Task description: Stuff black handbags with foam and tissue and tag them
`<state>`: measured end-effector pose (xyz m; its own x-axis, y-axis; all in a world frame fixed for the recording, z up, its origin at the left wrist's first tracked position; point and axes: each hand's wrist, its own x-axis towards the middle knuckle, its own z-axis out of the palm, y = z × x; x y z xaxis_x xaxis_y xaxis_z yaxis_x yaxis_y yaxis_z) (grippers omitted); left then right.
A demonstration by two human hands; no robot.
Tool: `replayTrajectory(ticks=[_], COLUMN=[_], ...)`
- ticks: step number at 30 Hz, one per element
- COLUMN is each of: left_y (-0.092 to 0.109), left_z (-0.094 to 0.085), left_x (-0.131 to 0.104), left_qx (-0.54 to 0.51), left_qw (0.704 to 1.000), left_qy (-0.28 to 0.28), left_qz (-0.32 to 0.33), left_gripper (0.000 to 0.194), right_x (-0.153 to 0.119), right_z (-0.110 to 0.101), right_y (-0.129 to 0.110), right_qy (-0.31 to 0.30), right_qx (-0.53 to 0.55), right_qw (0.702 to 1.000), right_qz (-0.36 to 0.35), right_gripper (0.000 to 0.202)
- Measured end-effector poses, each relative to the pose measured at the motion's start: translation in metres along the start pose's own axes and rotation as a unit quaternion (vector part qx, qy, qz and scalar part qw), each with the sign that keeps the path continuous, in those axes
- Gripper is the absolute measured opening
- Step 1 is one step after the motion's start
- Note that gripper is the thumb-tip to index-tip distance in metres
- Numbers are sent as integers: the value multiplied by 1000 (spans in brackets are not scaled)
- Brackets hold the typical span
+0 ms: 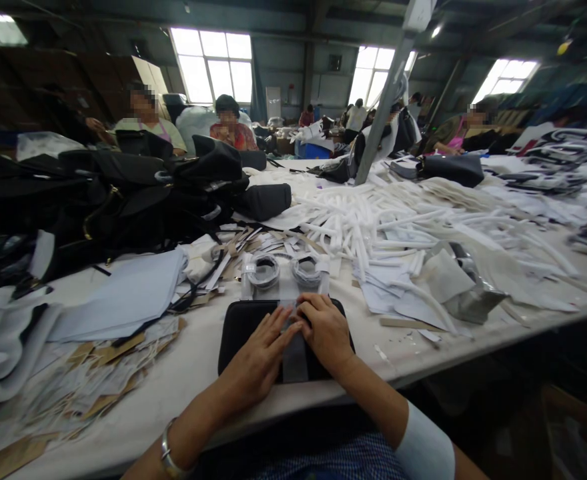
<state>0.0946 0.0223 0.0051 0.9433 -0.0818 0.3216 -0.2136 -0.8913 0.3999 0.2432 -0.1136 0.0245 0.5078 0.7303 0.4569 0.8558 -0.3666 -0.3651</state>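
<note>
A black bag (236,330) lies flat at the table's front edge. A pale translucent strip (295,360) runs across its middle. Beyond its far edge stand two rounded handles, the left handle (264,272) and the right handle (307,271), both covered in clear wrap. My left hand (261,350) rests on the bag with its fingers stretched towards the strip. My right hand (326,333) bends over the strip from the other side, fingers curled and pressed together on it. The fingertips of both hands nearly meet, and the right fingers partly hide what lies under them.
Black bags (138,193) are heaped at the left. White paper sheets (123,293) and plastic-wrapped pieces (98,380) lie nearer. White foam tubes (358,227) cover the table's middle, with a crumpled grey wrapped piece (466,287) at right. Several co-workers sit across the table.
</note>
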Motion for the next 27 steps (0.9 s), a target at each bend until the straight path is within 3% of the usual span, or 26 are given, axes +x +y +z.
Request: replayTrajectory(ticks=[6,11,15,19,21,22,24,27], left_y=[12,19,18,7,1,-2,-8,-19], left_z=[6,26,33,40,44,47,51,57], left_x=[3,7,6,5,4,4,2,1], left_qx=[85,167,189,234,261,271,283,284], left_qw=[996,986,981,969,959,955,950,946], left_qy=[-25,-2,39,75,93,97,107,128], left_qz=[0,-14,-8,36,58,65,78,92], left_gripper=[52,53,56,61,65,66,69,70], right_x=[2,10,11,-6,-20,-26,-34,-40], right_z=[3,7,-8,-63,-107,-130,-175,-221], right_y=[4,8,14,61,105,129,180,242], right_qy=[12,13,18,71,123,145,185,187], right_qx=[-14,25,32,85,61,35,0,-11], right_qw=[1000,1000,999,994,985,971,945,904], right_qz=[6,8,4,11,104,184,270,384], right_gripper=[6,7,7,17,19,22,34,29])
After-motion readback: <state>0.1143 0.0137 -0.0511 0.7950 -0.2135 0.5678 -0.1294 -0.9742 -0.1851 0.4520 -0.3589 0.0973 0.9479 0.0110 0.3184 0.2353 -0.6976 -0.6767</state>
